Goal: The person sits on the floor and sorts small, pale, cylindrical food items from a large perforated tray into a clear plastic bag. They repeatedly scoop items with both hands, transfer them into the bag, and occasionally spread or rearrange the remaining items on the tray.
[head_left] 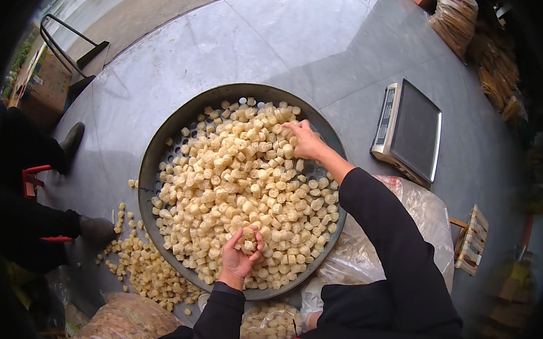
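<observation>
A wide round dark metal tray with a perforated bottom (149, 184) holds a large heap of pale yellow, short cylindrical dried pieces (221, 179). Near the front of the heap, my left hand (241, 261) is cupped upward with its fingers curled around a few of these pieces (249, 236). At the upper right of the heap, my right hand (304, 140) reaches onto the pieces with its fingers apart and lightly bent, their tips partly among the pieces.
A scale (410, 131) stands right of the tray, near plastic bags (399, 214) and a small folding stool (472, 238). Loose pieces (147, 267) spill leftward. Another person's shoes (97, 230) show at left, cartons (47, 81) behind. Filled bags (122, 322) lie along the lower edge.
</observation>
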A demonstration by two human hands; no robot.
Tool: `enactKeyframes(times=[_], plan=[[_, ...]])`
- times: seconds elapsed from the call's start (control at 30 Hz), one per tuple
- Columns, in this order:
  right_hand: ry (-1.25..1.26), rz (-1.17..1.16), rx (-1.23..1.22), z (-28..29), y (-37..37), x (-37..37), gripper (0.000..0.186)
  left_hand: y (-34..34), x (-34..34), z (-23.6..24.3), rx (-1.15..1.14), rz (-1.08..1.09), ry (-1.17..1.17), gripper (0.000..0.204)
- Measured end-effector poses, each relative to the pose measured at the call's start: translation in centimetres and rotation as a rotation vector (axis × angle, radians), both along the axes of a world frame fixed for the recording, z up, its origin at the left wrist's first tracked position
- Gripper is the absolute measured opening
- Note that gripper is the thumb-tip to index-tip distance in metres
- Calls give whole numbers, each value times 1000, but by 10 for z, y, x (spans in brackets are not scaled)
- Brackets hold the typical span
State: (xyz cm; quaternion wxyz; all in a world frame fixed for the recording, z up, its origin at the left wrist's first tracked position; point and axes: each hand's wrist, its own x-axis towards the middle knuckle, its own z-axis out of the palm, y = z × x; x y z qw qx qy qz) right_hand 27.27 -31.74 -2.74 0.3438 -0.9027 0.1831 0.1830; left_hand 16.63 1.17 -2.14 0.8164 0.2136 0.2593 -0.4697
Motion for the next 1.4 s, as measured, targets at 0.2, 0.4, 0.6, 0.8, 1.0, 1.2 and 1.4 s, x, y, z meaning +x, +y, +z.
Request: enactKeyframes(times=[0.2, 0.4, 0.6, 0.8, 1.0, 1.2, 1.4], plan=[[-30, 464, -168, 35, 90, -69, 83, 5, -1, -3, -9, 6, -6, 34], [-134, 654, 230, 45, 91, -104, 86, 4, 1, -3, -25, -2, -8, 34], [-454, -96, 92, 14, 6, -91, 23, 6, 0, -7, -34, -12, -24, 34], [-397, -35, -8, -3, 0, -92, 15, 6, -1, -8, -8, -10, -40, 35], [-419, -1, 14, -2, 10, -94, 14, 5, -1, -6, -2, -6, -36, 35], [-299, 132, 66, -5, 14, -104, 18, 3, 0, -1, -2, -12, -45, 37], [-312, 431, -67, 6, 29, -106, 42, 5, -1, -4, -3, -6, -72, 37]])
